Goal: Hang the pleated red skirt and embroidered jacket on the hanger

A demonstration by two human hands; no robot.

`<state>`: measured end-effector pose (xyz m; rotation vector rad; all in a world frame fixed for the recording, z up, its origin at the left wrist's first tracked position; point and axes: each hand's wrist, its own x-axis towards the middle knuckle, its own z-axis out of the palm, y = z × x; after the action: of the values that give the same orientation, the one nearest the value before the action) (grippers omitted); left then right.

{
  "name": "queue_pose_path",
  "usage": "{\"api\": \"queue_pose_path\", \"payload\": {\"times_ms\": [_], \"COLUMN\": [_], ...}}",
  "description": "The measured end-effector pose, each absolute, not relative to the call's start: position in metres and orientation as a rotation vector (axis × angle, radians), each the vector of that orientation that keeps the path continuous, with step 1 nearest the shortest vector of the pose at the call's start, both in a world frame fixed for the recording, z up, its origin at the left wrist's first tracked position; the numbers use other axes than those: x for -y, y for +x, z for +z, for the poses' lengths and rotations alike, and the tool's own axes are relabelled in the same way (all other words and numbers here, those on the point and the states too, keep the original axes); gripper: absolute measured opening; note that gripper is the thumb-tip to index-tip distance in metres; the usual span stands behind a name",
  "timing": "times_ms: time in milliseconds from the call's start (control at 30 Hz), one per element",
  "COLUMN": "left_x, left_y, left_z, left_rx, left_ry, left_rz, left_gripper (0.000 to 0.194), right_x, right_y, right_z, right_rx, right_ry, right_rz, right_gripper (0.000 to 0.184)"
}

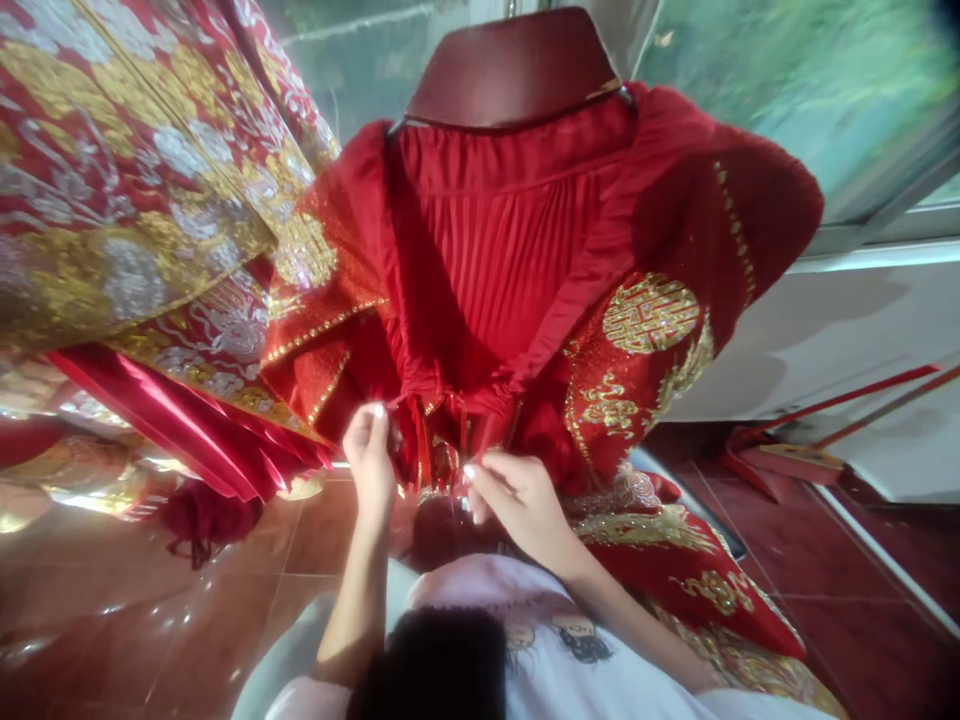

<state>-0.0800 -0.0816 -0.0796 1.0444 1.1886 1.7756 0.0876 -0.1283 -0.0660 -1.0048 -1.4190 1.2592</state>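
Note:
A red pleated skirt point(517, 250) with a gathered waistband hangs folded from a dark red hanger point(517, 75). Gold medallions and beaded trim decorate its side panels. Just below the point where the band's two sides meet, my left hand point(370, 445) pinches a thin red tie that runs toward the gathered knot. Lower and to the right, my right hand point(517, 495) is closed at the fingertips on what looks like another red tie, partly hidden by the fingers. Both hands are in front of the garment, apart from each other.
Gold-and-silver embroidered red garments point(135, 190) hang close on the left. A shiny red cloth point(195, 430) droops beneath them. Windows point(795, 110) are behind the hanger. A red dustpan point(757, 460) rests by the wall at right, on the red tiled floor point(247, 600).

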Motion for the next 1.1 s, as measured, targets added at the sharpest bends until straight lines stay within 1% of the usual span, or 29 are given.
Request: {"api": "queue_pose_path", "payload": {"times_ms": [67, 200, 333, 467, 567, 633, 733, 800, 900, 967, 1033, 1100], "left_x": [0.1, 0.132, 0.137, 0.13, 0.125, 0.122, 0.119, 0.116, 0.106, 0.095, 0.084, 0.075], "left_y": [-0.065, -0.031, -0.022, -0.034, -0.046, -0.055, -0.066, -0.069, -0.064, -0.058, -0.053, -0.049], "left_z": [-0.076, -0.079, -0.086, -0.089, -0.093, -0.094, -0.086, -0.075, -0.056, -0.047, -0.043, -0.043], "left_rx": [-1.207, -1.103, -1.047, -1.111, -1.115, -1.122, -1.232, -1.314, -1.332, -1.375, -1.494, -1.603], "left_ry": [1.057, 1.142, 1.15, 1.274, 1.268, 1.23, 1.315, 1.54, 2.008, 2.217, 2.249, 2.144], "left_rz": [1.809, 1.543, 1.441, 1.29, 1.208, 1.245, 1.455, 1.542, 1.527, 1.578, 1.669, 1.703], "left_gripper": [0.027, 0.028, 0.03, 0.033, 0.026, 0.027, 0.027, 0.024, 0.016, 0.01, 0.009, 0.014], "right_x": [0.136, 0.127, 0.117, 0.113, 0.113, 0.113, 0.114, 0.114, 0.112, 0.111, 0.109, 0.107], "right_y": [0.092, 0.089, 0.085, 0.081, 0.076, 0.073, 0.07, 0.068, 0.065, 0.064, 0.063, 0.064], "right_z": [-0.068, -0.071, -0.063, -0.057, -0.06, -0.065, -0.071, -0.073, -0.076, -0.078, -0.08, -0.082], "right_rx": [1.395, 1.293, 1.179, 1.172, 1.178, 1.176, 1.195, 1.228, 1.314, 1.354, 1.362, 1.36], "right_ry": [-1.036, -1.062, -1.023, -0.99, -0.969, -0.971, -1.027, -1.072, -1.115, -1.128, -1.134, -1.124], "right_rz": [1.212, 1.204, 1.288, 1.314, 1.249, 1.194, 1.111, 1.067, 0.961, 0.875, 0.817, 0.788], "right_gripper": [0.035, 0.033, 0.032, 0.019, 0.011, 0.01, 0.013, 0.015, 0.016, 0.017, 0.021, 0.025]}}
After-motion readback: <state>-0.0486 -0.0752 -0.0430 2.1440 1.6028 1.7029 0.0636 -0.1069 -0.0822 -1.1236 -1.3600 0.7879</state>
